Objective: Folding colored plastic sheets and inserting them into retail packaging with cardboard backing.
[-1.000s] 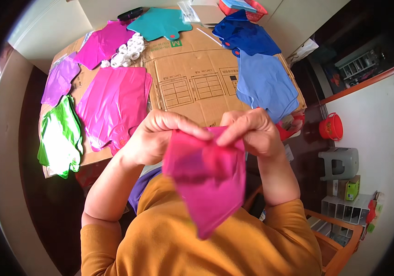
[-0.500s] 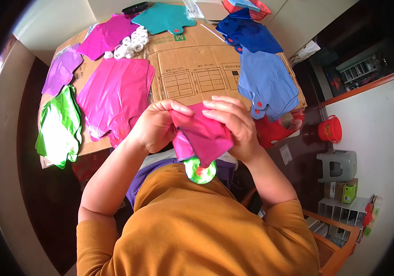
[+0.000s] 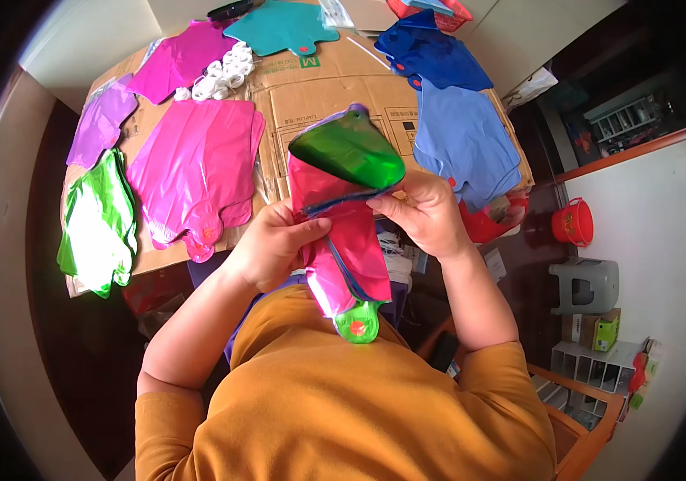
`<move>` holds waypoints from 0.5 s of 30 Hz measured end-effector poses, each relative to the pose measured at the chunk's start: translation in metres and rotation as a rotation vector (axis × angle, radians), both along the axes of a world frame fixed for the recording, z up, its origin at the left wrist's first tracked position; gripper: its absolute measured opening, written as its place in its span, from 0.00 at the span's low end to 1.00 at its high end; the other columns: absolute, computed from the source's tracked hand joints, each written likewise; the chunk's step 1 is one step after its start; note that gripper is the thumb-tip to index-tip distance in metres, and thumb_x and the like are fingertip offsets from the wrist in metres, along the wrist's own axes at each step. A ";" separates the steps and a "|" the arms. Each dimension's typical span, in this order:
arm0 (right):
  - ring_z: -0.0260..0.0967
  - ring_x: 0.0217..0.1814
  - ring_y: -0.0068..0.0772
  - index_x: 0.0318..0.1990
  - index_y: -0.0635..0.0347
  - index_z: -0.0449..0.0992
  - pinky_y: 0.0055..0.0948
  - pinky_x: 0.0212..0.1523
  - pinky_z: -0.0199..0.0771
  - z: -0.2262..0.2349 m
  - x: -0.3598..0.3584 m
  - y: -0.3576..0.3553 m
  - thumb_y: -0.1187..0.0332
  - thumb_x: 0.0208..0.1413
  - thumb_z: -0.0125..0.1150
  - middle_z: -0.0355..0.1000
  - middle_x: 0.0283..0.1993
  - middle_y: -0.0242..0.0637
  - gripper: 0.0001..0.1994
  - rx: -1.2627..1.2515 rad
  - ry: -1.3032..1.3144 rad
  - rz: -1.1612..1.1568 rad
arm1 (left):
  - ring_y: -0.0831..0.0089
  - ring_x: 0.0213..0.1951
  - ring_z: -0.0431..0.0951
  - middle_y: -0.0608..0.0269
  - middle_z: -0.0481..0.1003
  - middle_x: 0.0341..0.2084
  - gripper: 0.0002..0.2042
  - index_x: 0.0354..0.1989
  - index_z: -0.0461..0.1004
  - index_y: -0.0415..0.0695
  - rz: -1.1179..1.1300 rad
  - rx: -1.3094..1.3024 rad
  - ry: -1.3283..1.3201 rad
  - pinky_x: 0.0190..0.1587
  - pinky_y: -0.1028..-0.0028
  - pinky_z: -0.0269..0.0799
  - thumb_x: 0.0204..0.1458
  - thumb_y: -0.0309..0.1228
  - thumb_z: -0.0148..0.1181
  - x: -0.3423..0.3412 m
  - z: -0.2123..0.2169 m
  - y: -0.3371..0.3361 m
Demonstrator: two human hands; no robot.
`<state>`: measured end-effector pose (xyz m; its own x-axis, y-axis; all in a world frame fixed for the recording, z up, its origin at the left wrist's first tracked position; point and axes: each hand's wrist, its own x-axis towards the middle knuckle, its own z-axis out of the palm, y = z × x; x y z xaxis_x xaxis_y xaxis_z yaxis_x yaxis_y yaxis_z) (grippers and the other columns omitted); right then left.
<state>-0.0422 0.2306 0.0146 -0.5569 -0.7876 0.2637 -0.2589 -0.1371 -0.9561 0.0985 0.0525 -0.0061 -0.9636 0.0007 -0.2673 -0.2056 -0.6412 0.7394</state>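
Observation:
Both my hands hold a stack of flat foil balloons (image 3: 343,232) in front of my chest. My left hand (image 3: 275,244) grips the stack's left side, over a pink foil balloon. My right hand (image 3: 423,210) pinches the right edge. A green foil balloon (image 3: 351,152) is folded up over the top of the stack, and its green neck (image 3: 359,325) hangs at the bottom. Blue and purple edges show between the layers.
A flattened cardboard sheet (image 3: 319,84) covers the table ahead. On it lie pink balloons (image 3: 198,164), a green one (image 3: 94,224), a purple one (image 3: 98,120), a teal one (image 3: 283,24), blue ones (image 3: 459,132) and white rings (image 3: 222,68). A red bucket (image 3: 574,222) and grey stool (image 3: 587,282) stand right.
The bundle went from a bunched pink wad to a spread stack. A green balloon now folds up over the top. My hands sit slightly lower and further apart.

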 end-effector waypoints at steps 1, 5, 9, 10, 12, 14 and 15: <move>0.72 0.36 0.16 0.40 0.66 0.80 0.19 0.37 0.72 -0.002 -0.001 -0.001 0.76 0.55 0.64 0.77 0.32 0.29 0.06 -0.003 -0.099 -0.007 | 0.79 0.34 0.78 0.65 0.78 0.35 0.10 0.48 0.74 0.40 -0.022 -0.067 0.005 0.36 0.78 0.74 0.60 0.24 0.54 0.000 0.001 0.001; 0.71 0.33 0.14 0.37 0.64 0.80 0.18 0.37 0.73 -0.005 -0.011 -0.010 0.73 0.54 0.66 0.77 0.31 0.30 0.06 0.101 -0.327 -0.004 | 0.85 0.27 0.72 0.72 0.76 0.28 0.07 0.45 0.75 0.43 -0.090 -0.285 0.007 0.30 0.81 0.69 0.60 0.26 0.56 0.000 -0.005 0.001; 0.73 0.33 0.16 0.40 0.64 0.79 0.19 0.36 0.73 -0.004 -0.004 -0.024 0.67 0.58 0.63 0.78 0.33 0.30 0.09 0.020 -0.668 -0.018 | 0.77 0.38 0.76 0.65 0.77 0.38 0.11 0.50 0.72 0.40 -0.114 -0.128 -0.049 0.42 0.74 0.73 0.59 0.23 0.55 -0.003 -0.001 0.001; 0.73 0.34 0.16 0.40 0.64 0.79 0.19 0.36 0.73 -0.003 -0.004 -0.024 0.66 0.58 0.62 0.78 0.34 0.30 0.10 0.053 -0.747 0.018 | 0.73 0.44 0.79 0.61 0.77 0.44 0.14 0.53 0.71 0.38 -0.126 -0.057 -0.068 0.49 0.71 0.76 0.59 0.22 0.54 -0.004 0.000 -0.001; 0.73 0.35 0.16 0.41 0.64 0.79 0.20 0.38 0.73 0.000 -0.005 -0.018 0.65 0.59 0.61 0.78 0.36 0.30 0.11 0.121 -0.904 0.090 | 0.73 0.44 0.79 0.60 0.77 0.44 0.14 0.54 0.70 0.38 -0.104 -0.067 -0.072 0.49 0.71 0.76 0.59 0.23 0.54 -0.006 -0.005 -0.004; 0.73 0.35 0.17 0.42 0.65 0.79 0.20 0.39 0.72 -0.018 -0.012 -0.008 0.65 0.59 0.61 0.78 0.36 0.31 0.11 0.209 -0.742 0.161 | 0.77 0.39 0.77 0.64 0.77 0.39 0.12 0.51 0.71 0.40 -0.090 -0.102 -0.070 0.42 0.74 0.74 0.60 0.25 0.55 -0.009 -0.006 -0.007; 0.73 0.36 0.17 0.42 0.65 0.79 0.20 0.40 0.72 -0.020 -0.011 -0.007 0.65 0.59 0.61 0.78 0.36 0.31 0.12 0.255 -0.665 0.196 | 0.81 0.33 0.75 0.68 0.76 0.34 0.09 0.47 0.73 0.41 -0.086 -0.130 -0.073 0.36 0.77 0.72 0.60 0.26 0.56 -0.010 -0.008 -0.009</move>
